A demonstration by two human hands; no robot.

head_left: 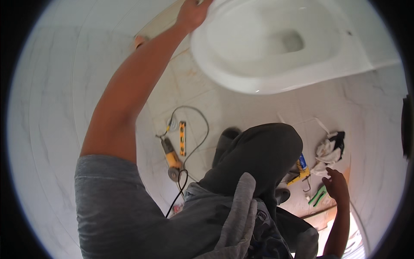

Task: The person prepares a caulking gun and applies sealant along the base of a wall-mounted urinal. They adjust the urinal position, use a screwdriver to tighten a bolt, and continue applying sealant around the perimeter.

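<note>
My left arm stretches up along the left side, and my left hand [192,16] is closed at the outer rim of a white toilet bowl [241,82]. Part of its fingers is cut off by the upper edge of the view. Low on the right, my right hand [337,184] hangs above the floor with bent, parted fingers and nothing visible in them. Close to it lie a green-handled hand tool [318,196], a yellow caulking gun [302,175] with a blue tube [302,161], and a crumpled whitish cloth [328,151] with a black part.
An angle grinder [171,157] with a black cord [207,125] lies on the tiled floor [189,82] at left. Beside it is an orange spirit level [183,138]. Marble-look walls [51,129] flank both sides. My bent knee [276,138] fills the middle.
</note>
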